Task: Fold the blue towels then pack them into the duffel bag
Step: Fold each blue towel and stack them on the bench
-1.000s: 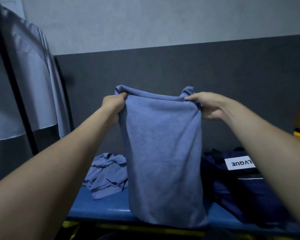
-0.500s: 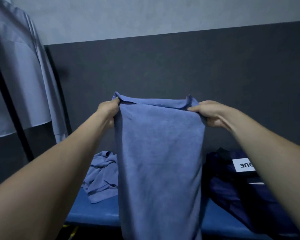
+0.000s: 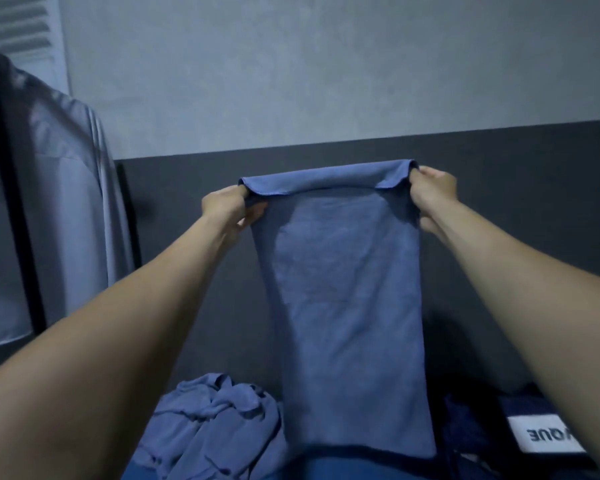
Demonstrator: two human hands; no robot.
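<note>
A blue towel (image 3: 347, 306) hangs in front of me, stretched by its top corners, with its top edge rolled over toward me. My left hand (image 3: 227, 211) pinches the top left corner and my right hand (image 3: 430, 192) pinches the top right corner. The towel's lower edge hangs just above the blue surface (image 3: 326, 471). A crumpled heap of blue towels (image 3: 215, 427) lies on that surface at the lower left. The dark navy duffel bag (image 3: 478, 431) with a white label (image 3: 541, 433) sits at the lower right, partly hidden by my right arm.
A dark grey wall panel (image 3: 520, 202) runs behind the bench, with a light wall above it. A grey garment (image 3: 70, 202) hangs from a dark rack post (image 3: 18, 202) at the left.
Both hands have lifted the towel higher and pulled it taut. Its lower edge has risen off the bench's front and the top edge has rolled over. My view has tilted upward.
</note>
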